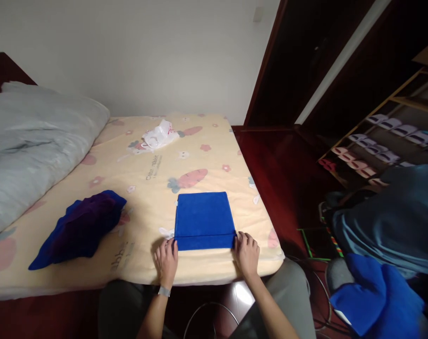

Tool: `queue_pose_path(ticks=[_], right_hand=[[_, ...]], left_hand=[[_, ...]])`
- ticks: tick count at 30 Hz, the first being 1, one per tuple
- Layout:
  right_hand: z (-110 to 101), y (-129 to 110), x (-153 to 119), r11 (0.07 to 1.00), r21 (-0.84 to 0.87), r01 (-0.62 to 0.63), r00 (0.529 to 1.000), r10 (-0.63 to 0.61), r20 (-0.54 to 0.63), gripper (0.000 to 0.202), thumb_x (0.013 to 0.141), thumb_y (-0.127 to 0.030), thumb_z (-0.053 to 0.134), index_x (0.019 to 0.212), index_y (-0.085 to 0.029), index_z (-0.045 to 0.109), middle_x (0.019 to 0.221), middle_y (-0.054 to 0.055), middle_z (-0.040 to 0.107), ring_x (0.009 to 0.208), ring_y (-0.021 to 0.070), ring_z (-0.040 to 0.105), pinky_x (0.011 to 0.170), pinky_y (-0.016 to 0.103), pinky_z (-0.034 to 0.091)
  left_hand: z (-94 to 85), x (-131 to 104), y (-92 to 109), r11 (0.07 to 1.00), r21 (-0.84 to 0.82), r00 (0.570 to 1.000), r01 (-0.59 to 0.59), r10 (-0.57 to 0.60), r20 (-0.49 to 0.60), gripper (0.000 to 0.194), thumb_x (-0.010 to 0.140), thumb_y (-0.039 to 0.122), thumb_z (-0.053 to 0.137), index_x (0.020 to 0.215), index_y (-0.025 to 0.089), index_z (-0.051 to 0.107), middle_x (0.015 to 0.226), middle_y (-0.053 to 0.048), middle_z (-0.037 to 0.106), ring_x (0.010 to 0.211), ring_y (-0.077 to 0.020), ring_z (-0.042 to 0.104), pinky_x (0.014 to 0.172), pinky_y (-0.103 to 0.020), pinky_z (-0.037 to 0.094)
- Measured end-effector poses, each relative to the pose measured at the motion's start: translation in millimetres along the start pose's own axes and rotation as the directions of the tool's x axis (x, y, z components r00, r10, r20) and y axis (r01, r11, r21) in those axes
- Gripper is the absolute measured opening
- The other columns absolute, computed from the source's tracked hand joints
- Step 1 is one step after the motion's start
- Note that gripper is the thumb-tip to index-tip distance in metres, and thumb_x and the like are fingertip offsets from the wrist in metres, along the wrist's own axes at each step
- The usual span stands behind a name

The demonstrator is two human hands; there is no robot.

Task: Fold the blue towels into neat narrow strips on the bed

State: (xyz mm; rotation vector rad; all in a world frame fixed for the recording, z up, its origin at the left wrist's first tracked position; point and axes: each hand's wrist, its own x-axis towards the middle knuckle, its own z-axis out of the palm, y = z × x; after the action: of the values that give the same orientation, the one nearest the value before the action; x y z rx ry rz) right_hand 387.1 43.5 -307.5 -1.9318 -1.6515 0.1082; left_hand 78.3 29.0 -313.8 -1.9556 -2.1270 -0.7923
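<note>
A flat blue cloth point(203, 214), roughly square, lies on the bed near its front edge. Across its near side runs a folded-over strip, marked by a dark line. My left hand point(166, 259) pinches the left end of this strip, fingers closed at the edge. At the opposite end, my right hand point(247, 253) is closed on the strip's right edge in the same way. Some fingertips are partly hidden by the hands. To the left, apart from both hands, rests a crumpled heap of blue and purple cloth point(83, 228).
A white plastic bag point(160, 135) sits farther back on the patterned bed sheet point(214, 165). A grey quilt point(41, 141) is bunched at the left. On the right are a shoe rack point(374, 110) with several slippers, a dark teal fabric pile point(390, 221) and more blue cloth point(372, 292).
</note>
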Motion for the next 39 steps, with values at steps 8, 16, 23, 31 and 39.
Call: queue_pose_path(ticks=[8, 16, 23, 31, 39], right_hand=[[17, -64, -29, 0.808, 0.231, 0.542, 0.767, -0.588, 0.257, 0.060, 0.102, -0.033, 0.043, 0.158, -0.019, 0.028, 0.156, 0.010, 0.041, 0.145, 0.0274, 0.036, 0.120, 0.050, 0.028], [17, 0, -19, 0.845, 0.114, 0.522, 0.796, -0.531, 0.292, 0.065, 0.103, -0.038, 0.044, 0.160, -0.017, 0.021, 0.160, 0.012, 0.030, 0.148, 0.0283, 0.031, 0.119, 0.050, 0.032], [0, 33, -4, 0.855, 0.168, 0.491, 0.795, -0.519, 0.314, 0.059, 0.103, -0.034, 0.043, 0.158, -0.018, 0.028, 0.159, 0.010, 0.034, 0.146, 0.0268, 0.035, 0.119, 0.049, 0.037], [-9, 44, 1, 0.854, 0.208, 0.476, 0.822, -0.516, 0.239, 0.062, 0.091, -0.015, 0.047, 0.153, -0.021, 0.040, 0.155, 0.010, 0.043, 0.141, 0.0285, 0.042, 0.115, 0.052, 0.043], [5, 48, 9, 0.868, 0.205, 0.453, 0.844, -0.491, 0.214, 0.055, 0.087, -0.011, 0.052, 0.141, -0.020, 0.056, 0.140, 0.010, 0.060, 0.128, 0.0280, 0.057, 0.110, 0.051, 0.048]], left_hand=[[-0.7, -9, 59, 0.821, -0.214, 0.754, -0.530, 0.571, 0.323, 0.058, 0.100, 0.031, 0.039, 0.157, 0.023, 0.030, 0.160, -0.006, 0.039, 0.147, -0.0252, 0.037, 0.120, -0.048, 0.033], [-2.3, -3, -4, 0.926, -0.089, 0.863, -0.367, 0.375, 0.339, 0.065, 0.100, 0.045, 0.042, 0.159, 0.025, 0.022, 0.161, -0.008, 0.035, 0.148, -0.0261, 0.035, 0.119, -0.048, 0.033], [-7.9, 2, -36, 0.922, -0.132, 0.858, -0.365, 0.388, 0.336, 0.066, 0.100, 0.042, 0.043, 0.159, 0.025, 0.020, 0.160, -0.007, 0.037, 0.145, -0.0239, 0.040, 0.118, -0.045, 0.038], [-7.3, -3, -49, 0.912, -0.182, 0.898, -0.367, 0.399, 0.188, 0.051, 0.093, 0.017, 0.045, 0.142, 0.029, 0.055, 0.139, -0.004, 0.063, 0.130, -0.0237, 0.057, 0.113, -0.044, 0.045], [-2.4, 8, -43, 0.919, -0.204, 0.903, -0.338, 0.378, 0.207, 0.051, 0.091, 0.017, 0.048, 0.139, 0.032, 0.057, 0.134, -0.003, 0.066, 0.124, -0.0240, 0.061, 0.109, -0.044, 0.048]])
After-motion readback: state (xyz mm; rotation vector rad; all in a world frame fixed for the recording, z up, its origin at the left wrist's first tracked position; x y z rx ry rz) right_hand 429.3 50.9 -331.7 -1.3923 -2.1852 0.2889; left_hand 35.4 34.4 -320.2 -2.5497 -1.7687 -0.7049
